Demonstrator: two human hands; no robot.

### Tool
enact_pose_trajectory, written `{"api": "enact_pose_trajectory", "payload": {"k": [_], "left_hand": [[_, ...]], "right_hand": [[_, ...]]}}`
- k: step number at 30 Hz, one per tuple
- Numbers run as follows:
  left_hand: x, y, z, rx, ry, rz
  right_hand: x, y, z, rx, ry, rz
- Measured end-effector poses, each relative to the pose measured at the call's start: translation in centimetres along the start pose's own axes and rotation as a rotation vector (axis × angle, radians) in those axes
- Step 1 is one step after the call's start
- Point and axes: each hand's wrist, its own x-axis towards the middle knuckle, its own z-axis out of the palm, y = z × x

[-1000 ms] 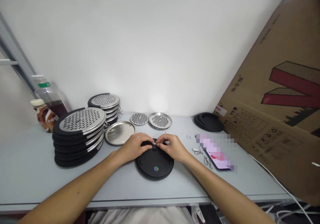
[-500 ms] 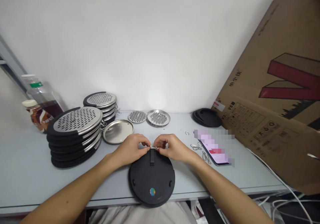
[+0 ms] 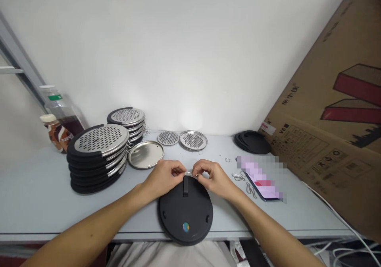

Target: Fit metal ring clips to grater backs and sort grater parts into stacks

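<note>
A round black disc (image 3: 186,207) with a short strap (image 3: 185,187) at its top lies before me, its lower edge overhanging the table's front edge. Above the strap, a small shiny metal piece (image 3: 189,173) spans my fingertips; whether it is a ring or a clip is unclear. My left hand (image 3: 172,174) pinches its left end. On its other end, my right hand (image 3: 210,175) is closed with thumb and forefinger together. Loose carabiners (image 3: 250,190) and a metal ring (image 3: 228,160) lie right of my right hand.
Stacked perforated metal discs with black covers (image 3: 99,155) stand left, bottles (image 3: 56,132) behind. A metal lid (image 3: 145,154) and grater discs (image 3: 193,140) lie near the wall. Rightward are black covers (image 3: 253,142), a partly pixelated phone (image 3: 263,181) and a large carton (image 3: 312,148).
The whole view has shifted slightly, so things appear farther right. The gap between my fingertips looks a little wider, showing more of the metal piece. Both hands stay at the strap.
</note>
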Motion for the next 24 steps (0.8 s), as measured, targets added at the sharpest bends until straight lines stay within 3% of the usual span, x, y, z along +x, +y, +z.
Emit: {"api": "enact_pose_trajectory", "payload": {"k": [4, 9, 11, 16, 24], "left_hand": [[-0.1, 0.5, -0.1, -0.006, 0.086, 0.021], [-0.2, 1.1, -0.2, 0.007, 0.083, 0.073], [0.0, 0.9, -0.3, 0.021, 0.071, 0.064], [0.4, 0.0, -0.4, 0.044, 0.001, 0.011], [0.2, -0.4, -0.4, 0.11, -0.046, 0.008]], "right_hand": [[0.0, -0.3, 0.6, 0.198, -0.032, 0.083], [0.3, -0.4, 1.9, 0.415, 0.042, 0.2], [0.4, -0.2, 1.9, 0.325, 0.074, 0.195], [0.2, -0.2, 1.3, -0.022, 0.133, 0.031], [-0.2, -0.4, 2.1, -0.179, 0.128, -0.099]]}}
